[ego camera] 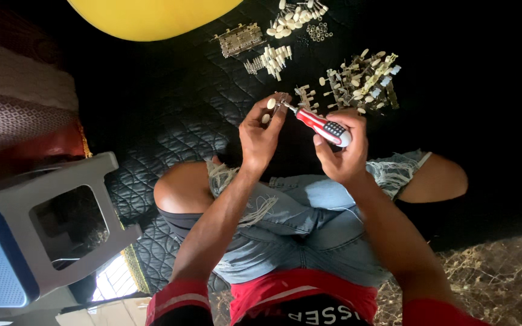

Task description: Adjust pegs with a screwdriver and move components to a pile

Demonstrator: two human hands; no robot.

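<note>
Head view: the left hand (260, 136) pinched a small metal part (276, 104) with cream knobs, held above the lap. The right hand (344, 151) had its grip clamped on one red screwdriver (318, 124), tip set at the part. The tip could have slipped off the screw and jabbed the left fingers (271, 121), since the part was held in the air with nothing under it; a loosened screw could have dropped into the black quilted mat (170, 115) and been lost. On the mat lay about five heaps of parts (364, 78); single pieces were too small to count. One grey stool (61, 223) stood left.
</note>
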